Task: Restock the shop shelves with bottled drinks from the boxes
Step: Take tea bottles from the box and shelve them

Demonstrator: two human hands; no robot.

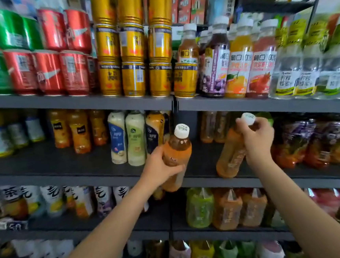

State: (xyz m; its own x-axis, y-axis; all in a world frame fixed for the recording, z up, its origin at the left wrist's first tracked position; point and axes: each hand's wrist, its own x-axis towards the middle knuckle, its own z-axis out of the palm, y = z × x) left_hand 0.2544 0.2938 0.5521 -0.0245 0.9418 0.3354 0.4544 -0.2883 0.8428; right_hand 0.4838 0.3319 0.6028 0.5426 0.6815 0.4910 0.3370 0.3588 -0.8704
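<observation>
Two hands up, two bottles in play! The left hand [161, 166] wraps its fingers round the middle of the left bottle [176, 155], tilted just in front of the shelf [65, 168]. The right hand [257, 139] pinches the right bottle [230, 156] near its cap, leaning with its base on that shelf. Both carry amber drink, orange labels and white caps. Behind the right one stand two more amber bottles [214, 126].
</observation>
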